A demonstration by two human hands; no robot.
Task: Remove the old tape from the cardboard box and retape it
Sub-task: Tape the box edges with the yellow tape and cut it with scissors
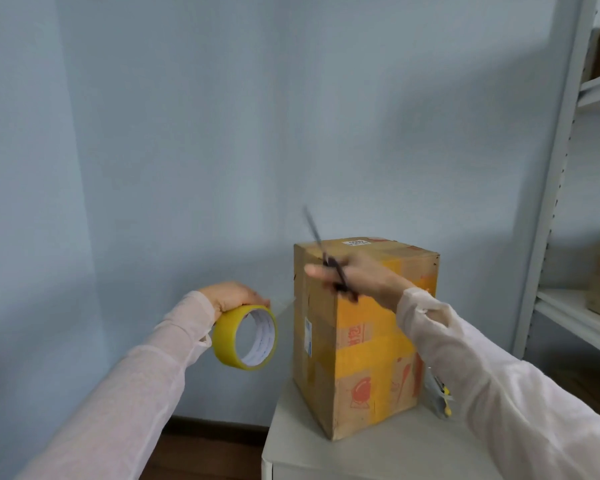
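A tall cardboard box (357, 344) with yellow tape bands and red prints stands on a white table (378, 452). My left hand (231, 296) grips a roll of yellow tape (245, 337) from above, held in the air left of the box. A thin strip of tape seems to run from the roll toward the box's left edge. My right hand (361, 277) is in front of the box's upper part and holds dark scissors (329, 258), blades pointing up and left, blurred by motion.
A small grey and yellow object (440, 396), possibly a cutter, lies on the table right of the box, partly hidden by my right sleeve. White metal shelving (568, 306) with brown boxes stands at the right. A pale blue wall is behind; wooden floor below left.
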